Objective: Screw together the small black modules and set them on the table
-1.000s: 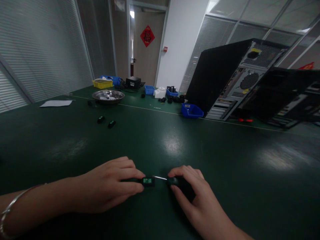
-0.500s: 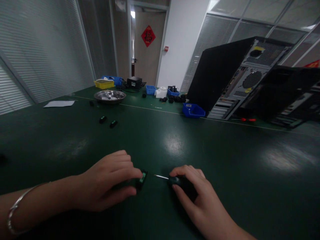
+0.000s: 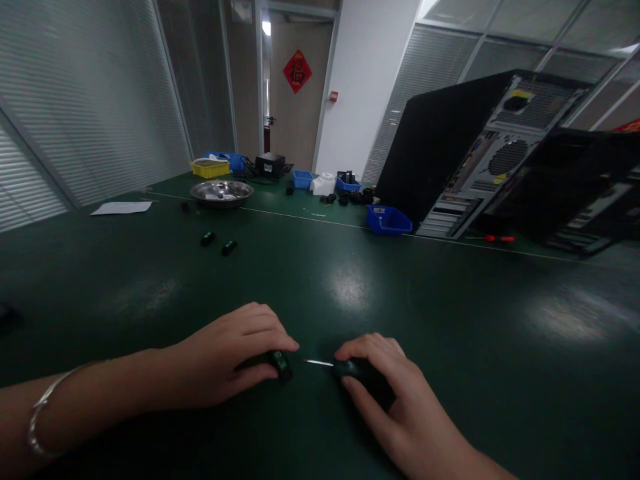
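My left hand point(image 3: 250, 350) is closed around a small black case with a green circuit board point(image 3: 281, 363) in it. Index finger and thumb sit on either side of the case, low over the table. A dark-handled screwdriver point(image 3: 346, 368) is gripped in my right hand point(image 3: 395, 383), its thin metal shaft pointing left. The shaft's tip is a short way from the case, not touching it. My right palm and fingers hide part of the handle. Farther off lie two similar small black pieces with green tops, one on the left point(image 3: 207, 238) and one on the right point(image 3: 229, 247).
On the green table point(image 3: 280, 280), a metal bowl point(image 3: 221, 193) and white paper point(image 3: 122, 208) lie far left. A blue bin point(image 3: 389, 221) stands beside a black computer tower point(image 3: 445, 147) at right. A red screwdriver point(image 3: 499, 238) lies near it. Several boxes and cables line the back.
The case in my left hand has turned, and its near end now points more to the right. My left index finger reaches farther right. The screwdriver has shifted slightly left and down.
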Motion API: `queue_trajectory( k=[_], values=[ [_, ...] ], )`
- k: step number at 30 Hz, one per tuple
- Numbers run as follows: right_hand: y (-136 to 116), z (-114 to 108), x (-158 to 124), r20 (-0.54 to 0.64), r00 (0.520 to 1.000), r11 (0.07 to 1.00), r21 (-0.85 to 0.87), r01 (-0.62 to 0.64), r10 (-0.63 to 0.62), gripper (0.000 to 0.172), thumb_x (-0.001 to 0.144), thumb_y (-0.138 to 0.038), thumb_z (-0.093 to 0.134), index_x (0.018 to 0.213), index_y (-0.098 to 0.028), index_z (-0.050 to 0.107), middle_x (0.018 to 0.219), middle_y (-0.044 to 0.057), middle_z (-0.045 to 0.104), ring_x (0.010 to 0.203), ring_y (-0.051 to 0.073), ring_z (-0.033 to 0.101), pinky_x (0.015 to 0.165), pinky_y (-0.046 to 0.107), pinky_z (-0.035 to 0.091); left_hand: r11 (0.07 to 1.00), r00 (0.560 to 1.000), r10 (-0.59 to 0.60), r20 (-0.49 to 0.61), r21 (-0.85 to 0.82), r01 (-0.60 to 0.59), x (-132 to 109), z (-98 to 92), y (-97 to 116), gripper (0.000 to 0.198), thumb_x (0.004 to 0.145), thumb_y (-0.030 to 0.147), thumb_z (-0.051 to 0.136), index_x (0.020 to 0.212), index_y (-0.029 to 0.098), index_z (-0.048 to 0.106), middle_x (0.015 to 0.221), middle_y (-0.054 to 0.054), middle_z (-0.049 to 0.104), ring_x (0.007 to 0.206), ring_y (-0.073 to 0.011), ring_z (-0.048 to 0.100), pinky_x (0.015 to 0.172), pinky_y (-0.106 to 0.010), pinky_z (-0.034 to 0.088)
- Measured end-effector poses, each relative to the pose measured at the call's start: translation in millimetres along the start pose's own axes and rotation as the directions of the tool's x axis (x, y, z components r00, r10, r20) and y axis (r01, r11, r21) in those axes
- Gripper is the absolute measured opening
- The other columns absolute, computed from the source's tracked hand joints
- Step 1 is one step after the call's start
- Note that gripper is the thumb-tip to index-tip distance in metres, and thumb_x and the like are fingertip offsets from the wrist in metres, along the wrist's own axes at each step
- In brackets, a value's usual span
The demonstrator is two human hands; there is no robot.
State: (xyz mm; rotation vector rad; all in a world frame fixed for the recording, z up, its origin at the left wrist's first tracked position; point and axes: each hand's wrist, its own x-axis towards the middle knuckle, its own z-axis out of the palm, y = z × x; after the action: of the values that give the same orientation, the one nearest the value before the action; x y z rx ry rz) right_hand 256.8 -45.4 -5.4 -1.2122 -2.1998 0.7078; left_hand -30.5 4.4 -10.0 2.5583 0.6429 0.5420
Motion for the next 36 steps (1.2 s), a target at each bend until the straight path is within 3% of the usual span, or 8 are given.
queue_trajectory(
  k=[5,10,18,36],
  values=[
    [0,1,1,0.017,0.998,0.998,-0.020,0.058,-0.058,0.026,0.093,-0.008,0.053,0.108,-0.028,0.057,0.102,0.000,0.066,0.093,0.023,0.059,0.081,0.040,0.044,0.997,0.996,-0.082,-0.031,-0.003,0.082,2,-2.9,1,0.036,0.090,0.018,0.069,0.124,0.025,0.057,0.112,-0.005,0.063,0.104,-0.0245,0.055,0.090,-0.039,0.042],
    [0,0,3,0.038,0.997,0.998,-0.015,0.060,-0.060,0.026,0.093,-0.008,0.056,0.109,-0.028,0.060,0.104,0.000,0.068,0.096,0.022,0.061,0.083,0.038,0.044,0.994,0.994,-0.107,0.006,-0.018,0.107,3,-5.8,2,0.013,0.092,0.019,0.065,0.104,0.022,0.064,0.100,-0.003,0.063,0.094,-0.0223,0.056,0.082,-0.035,0.038],
    [-1,1,4,0.064,0.997,0.998,-0.019,0.053,-0.052,0.024,0.092,-0.007,0.057,0.106,-0.025,0.063,0.103,0.003,0.069,0.096,0.023,0.061,0.084,0.040,0.046,0.997,0.997,-0.072,0.012,-0.033,0.072,5,2.5,4,0.018,0.087,0.027,0.077,0.100,0.022,0.067,0.091,-0.001,0.065,0.086,-0.0193,0.058,0.078,-0.033,0.034],
    [-3,0,3,0.064,0.995,0.997,-0.010,0.080,-0.079,0.022,0.092,-0.008,0.055,0.105,-0.025,0.062,0.101,0.003,0.068,0.095,0.023,0.061,0.083,0.039,0.047,0.997,0.998,-0.057,0.010,-0.047,0.057,5,3.1,8,0.017,0.086,0.026,0.077,0.099,0.022,0.067,0.090,-0.001,0.065,0.084,-0.0186,0.058,0.076,-0.031,0.037]
  ],
)
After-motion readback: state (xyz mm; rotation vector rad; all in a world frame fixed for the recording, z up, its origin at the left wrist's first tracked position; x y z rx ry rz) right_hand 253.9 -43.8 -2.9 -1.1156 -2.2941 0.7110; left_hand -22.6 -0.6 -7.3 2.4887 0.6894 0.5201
